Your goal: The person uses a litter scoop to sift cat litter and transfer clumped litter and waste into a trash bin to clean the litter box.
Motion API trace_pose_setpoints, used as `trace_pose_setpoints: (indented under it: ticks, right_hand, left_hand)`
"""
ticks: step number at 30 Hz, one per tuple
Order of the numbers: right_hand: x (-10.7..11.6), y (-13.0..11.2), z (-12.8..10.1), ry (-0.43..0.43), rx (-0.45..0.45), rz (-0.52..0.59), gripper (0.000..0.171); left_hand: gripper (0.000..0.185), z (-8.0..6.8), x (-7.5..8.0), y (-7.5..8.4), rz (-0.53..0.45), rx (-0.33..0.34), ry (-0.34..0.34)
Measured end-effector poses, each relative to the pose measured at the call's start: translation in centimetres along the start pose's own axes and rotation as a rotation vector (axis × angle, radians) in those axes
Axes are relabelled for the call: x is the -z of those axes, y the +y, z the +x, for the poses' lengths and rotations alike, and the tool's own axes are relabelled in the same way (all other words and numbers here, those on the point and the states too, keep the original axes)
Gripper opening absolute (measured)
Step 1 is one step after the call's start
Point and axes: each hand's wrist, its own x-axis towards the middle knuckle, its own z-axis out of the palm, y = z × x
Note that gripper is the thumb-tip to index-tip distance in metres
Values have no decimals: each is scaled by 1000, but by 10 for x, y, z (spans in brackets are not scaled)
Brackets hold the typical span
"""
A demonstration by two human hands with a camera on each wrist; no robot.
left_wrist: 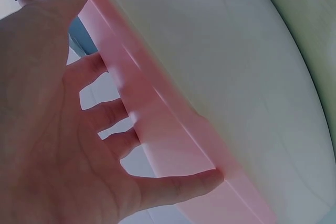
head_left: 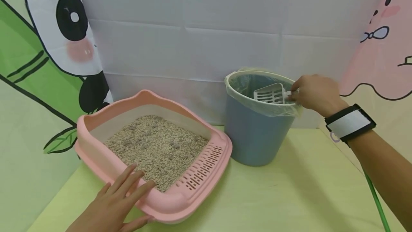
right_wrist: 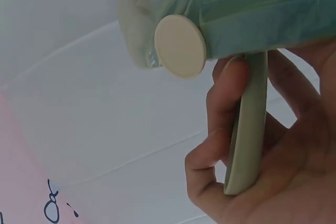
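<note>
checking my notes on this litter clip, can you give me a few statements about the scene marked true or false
1. The right hand holds the white scoop over the blue bucket. True.
2. The bucket has no liner. False: a clear plastic bag is folded over its rim.
3. The left hand rests with straight fingers on the near rim of the pink litter box. True.
4. The litter box is empty. False: it holds pale granular litter with a few clumps.
5. The scoop lies in the litter. False: its head is inside the bucket's mouth.
</note>
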Motion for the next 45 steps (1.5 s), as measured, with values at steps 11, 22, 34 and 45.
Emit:
trace_pose_setpoints:
  ticks: [11, 22, 34, 45]
  right_hand:
    - [-8, -9, -1, 305, 307, -317, 15]
    - [9, -6, -3, 523, 335, -480, 21]
    - [35, -69, -20, 481, 340, 61, 30]
    - [-25, -167, 6, 296, 547, -172, 16]
  left_hand:
    - [82, 0, 1, 3, 14, -9, -4]
    - [82, 0, 4, 8, 15, 17, -34]
    - [83, 2, 4, 11, 3, -9, -25]
    - [83, 2, 1, 8, -19, 12, -54]
